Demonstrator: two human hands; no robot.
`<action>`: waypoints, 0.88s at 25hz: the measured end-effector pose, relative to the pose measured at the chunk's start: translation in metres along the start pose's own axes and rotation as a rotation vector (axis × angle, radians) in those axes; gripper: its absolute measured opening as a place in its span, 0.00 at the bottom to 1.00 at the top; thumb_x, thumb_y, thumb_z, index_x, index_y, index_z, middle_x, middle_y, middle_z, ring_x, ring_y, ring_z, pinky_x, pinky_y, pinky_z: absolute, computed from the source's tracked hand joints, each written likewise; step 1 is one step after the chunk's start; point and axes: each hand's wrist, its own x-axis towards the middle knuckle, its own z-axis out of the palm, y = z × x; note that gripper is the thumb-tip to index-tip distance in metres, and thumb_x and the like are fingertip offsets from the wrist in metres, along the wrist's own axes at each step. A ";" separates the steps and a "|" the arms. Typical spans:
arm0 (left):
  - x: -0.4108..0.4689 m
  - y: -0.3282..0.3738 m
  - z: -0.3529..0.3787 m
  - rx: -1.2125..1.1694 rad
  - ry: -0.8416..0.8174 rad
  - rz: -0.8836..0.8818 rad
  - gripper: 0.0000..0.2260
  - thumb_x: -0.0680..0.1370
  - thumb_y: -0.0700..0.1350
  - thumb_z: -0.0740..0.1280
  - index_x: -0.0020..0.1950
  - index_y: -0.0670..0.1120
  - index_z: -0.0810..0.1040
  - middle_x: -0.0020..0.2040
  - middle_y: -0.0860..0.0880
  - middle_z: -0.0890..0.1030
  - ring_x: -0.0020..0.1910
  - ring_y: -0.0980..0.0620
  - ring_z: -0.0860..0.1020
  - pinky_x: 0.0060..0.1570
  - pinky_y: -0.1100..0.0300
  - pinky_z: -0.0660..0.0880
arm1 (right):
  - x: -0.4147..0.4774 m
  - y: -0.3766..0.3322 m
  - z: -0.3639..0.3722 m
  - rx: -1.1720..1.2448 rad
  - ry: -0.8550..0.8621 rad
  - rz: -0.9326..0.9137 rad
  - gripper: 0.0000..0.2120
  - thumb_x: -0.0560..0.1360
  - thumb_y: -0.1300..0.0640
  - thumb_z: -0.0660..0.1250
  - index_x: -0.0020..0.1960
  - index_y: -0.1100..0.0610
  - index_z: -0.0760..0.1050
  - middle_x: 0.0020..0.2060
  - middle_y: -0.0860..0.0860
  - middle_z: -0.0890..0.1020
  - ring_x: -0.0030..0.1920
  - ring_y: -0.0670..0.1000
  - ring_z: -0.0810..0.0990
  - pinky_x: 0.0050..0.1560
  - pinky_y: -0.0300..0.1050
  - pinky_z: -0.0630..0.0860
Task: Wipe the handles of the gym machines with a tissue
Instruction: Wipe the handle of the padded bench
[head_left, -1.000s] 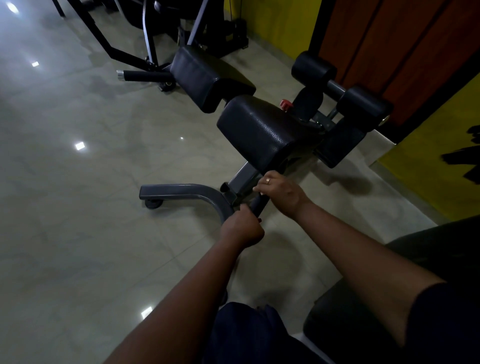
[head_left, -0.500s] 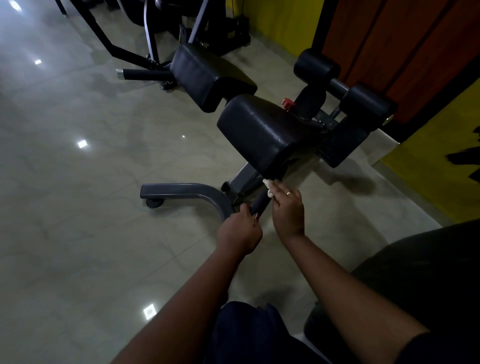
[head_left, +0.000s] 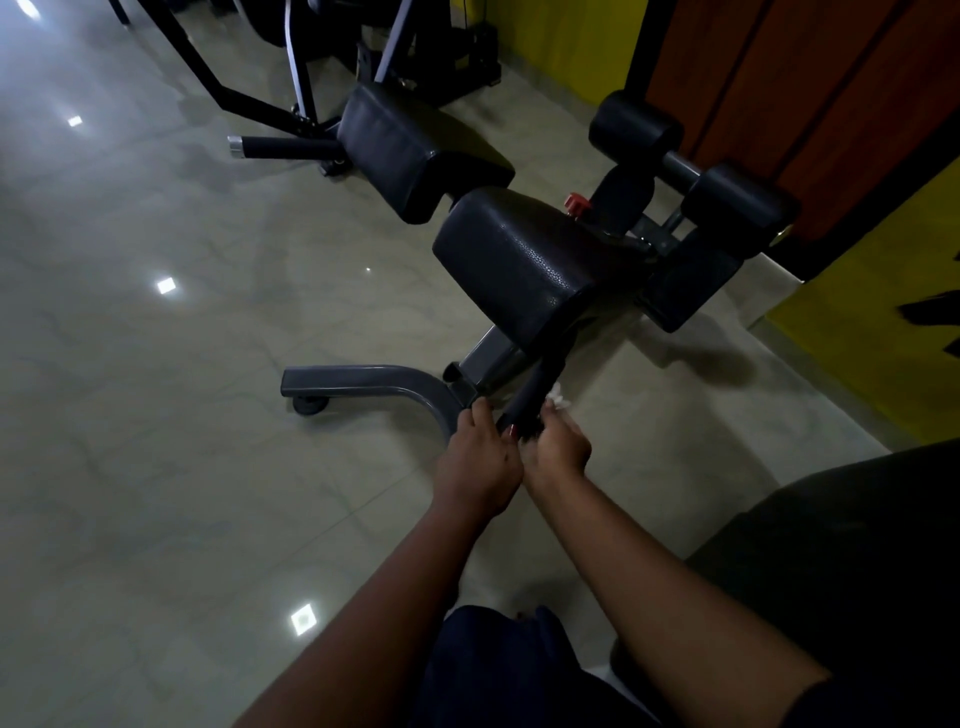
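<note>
Hands meet on the black handle (head_left: 535, 395): left hand (head_left: 480, 462) wrapped around its near end, right hand (head_left: 558, 449) beside it, pinching a white tissue (head_left: 558, 401) against the grip. Glossy tiled floor (head_left: 182, 415) lies open leftward; yellow wall (head_left: 857, 353) closes the right.

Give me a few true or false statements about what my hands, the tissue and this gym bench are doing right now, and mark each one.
1. Both hands are at the near end of the black handle. True.
2. The tissue is by the left hand. False: it shows white at the right hand.
3. A red knob sits behind the nearer black pad. True.
4. The bench stands on carpet. False: the floor is glossy tile.
5. The far handle has a silver end cap. True.
</note>
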 end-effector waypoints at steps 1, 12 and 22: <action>0.001 -0.001 0.001 0.004 -0.015 -0.013 0.18 0.81 0.51 0.56 0.68 0.44 0.63 0.62 0.42 0.72 0.55 0.41 0.76 0.48 0.52 0.74 | -0.006 0.006 -0.008 -0.038 -0.045 0.077 0.14 0.78 0.65 0.63 0.62 0.69 0.75 0.56 0.64 0.80 0.53 0.61 0.81 0.55 0.54 0.79; 0.001 0.009 -0.010 0.150 -0.134 0.052 0.24 0.83 0.51 0.50 0.79 0.58 0.49 0.55 0.38 0.81 0.49 0.42 0.79 0.41 0.57 0.67 | 0.004 -0.002 -0.003 -0.603 0.158 -0.573 0.09 0.77 0.58 0.68 0.55 0.55 0.83 0.50 0.48 0.85 0.51 0.47 0.82 0.55 0.44 0.78; 0.003 0.009 -0.008 0.108 -0.141 0.028 0.23 0.83 0.52 0.50 0.79 0.59 0.50 0.53 0.38 0.81 0.48 0.41 0.79 0.41 0.56 0.70 | 0.030 -0.024 -0.003 -1.085 -0.019 -1.203 0.08 0.73 0.64 0.69 0.50 0.62 0.84 0.48 0.57 0.82 0.48 0.55 0.80 0.48 0.42 0.74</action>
